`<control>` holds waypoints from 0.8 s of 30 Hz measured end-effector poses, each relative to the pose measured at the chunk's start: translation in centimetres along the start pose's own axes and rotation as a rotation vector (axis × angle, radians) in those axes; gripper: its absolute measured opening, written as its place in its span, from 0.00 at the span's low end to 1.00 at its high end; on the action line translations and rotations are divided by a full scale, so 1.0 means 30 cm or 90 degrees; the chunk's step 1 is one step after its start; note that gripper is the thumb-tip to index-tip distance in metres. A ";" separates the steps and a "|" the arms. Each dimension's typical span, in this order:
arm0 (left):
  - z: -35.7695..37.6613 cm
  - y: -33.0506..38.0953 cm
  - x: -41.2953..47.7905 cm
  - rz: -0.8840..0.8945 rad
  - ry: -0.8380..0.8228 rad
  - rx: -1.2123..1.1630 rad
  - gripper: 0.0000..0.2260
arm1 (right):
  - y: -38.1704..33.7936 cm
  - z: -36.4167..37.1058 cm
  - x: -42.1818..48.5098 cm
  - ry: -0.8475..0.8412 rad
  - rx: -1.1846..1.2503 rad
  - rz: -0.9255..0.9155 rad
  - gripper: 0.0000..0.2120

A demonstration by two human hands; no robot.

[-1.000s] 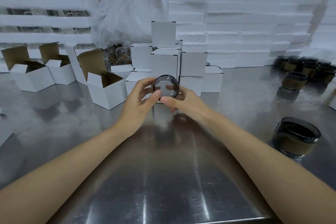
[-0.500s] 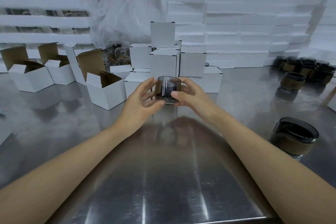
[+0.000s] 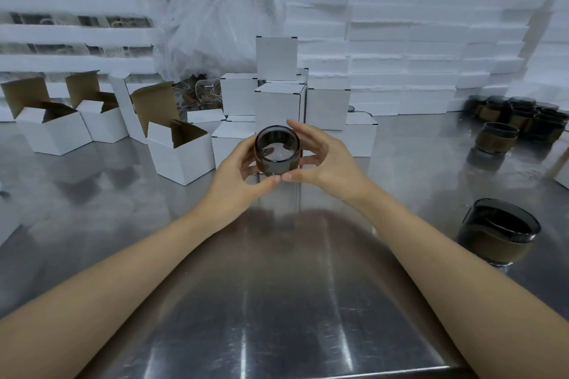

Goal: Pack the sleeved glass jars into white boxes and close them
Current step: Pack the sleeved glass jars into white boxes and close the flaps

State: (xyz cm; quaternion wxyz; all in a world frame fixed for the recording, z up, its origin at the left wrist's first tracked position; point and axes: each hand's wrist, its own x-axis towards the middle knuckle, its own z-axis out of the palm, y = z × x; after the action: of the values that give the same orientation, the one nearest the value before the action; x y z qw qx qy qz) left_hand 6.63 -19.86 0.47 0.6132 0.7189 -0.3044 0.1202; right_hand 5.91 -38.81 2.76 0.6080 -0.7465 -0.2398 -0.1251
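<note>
Head view: you look down at a steel table (image 3: 277, 301) with both forearms reaching forward.
Held jar: a smoky glass jar (image 3: 276, 149) sits between your hands above the table, mouth tilted toward you, a brown sleeve round its lower body.
Left hand: your left hand (image 3: 238, 177) curls round the jar's left side, thumb tip below it.
Right hand: your right hand (image 3: 323, 163) cups the right side, fingers curved behind the rim, thumb tip meeting the left thumb under the jar.
Nearest open box: a white box (image 3: 181, 152) stands just left of your hands, lid flap raised, brown inside.
Other open boxes: two more (image 3: 54, 132) stand farther left.
Closed boxes: a stack of shut white boxes (image 3: 278, 98) rises right behind the jar.
Waiting jar: one sleeved jar (image 3: 497, 235) stands upright near your right forearm.
Jar group: more sleeved jars (image 3: 520, 118) cluster at the far right.
Backdrop: white foam slabs (image 3: 400, 49) are piled along the back.
</note>
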 end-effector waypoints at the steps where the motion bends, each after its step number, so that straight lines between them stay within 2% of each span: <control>1: 0.001 -0.002 0.000 0.009 0.005 -0.001 0.30 | 0.005 0.002 0.001 0.004 -0.010 -0.007 0.40; 7: 0.004 0.009 -0.003 0.044 0.028 0.032 0.30 | 0.025 0.010 -0.005 0.034 -0.078 -0.078 0.32; 19: 0.003 0.020 -0.003 0.085 0.035 0.057 0.32 | 0.021 0.023 -0.003 0.066 -0.120 -0.114 0.30; 24: -0.002 0.018 0.006 0.039 0.008 -0.048 0.28 | -0.018 0.019 -0.004 0.098 -0.102 -0.085 0.28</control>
State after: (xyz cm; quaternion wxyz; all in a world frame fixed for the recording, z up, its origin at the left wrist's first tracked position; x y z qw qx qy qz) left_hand 6.46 -19.88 1.02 0.6376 0.6848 -0.3271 0.1319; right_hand 5.46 -38.21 3.03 0.5531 -0.7633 -0.2308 -0.2414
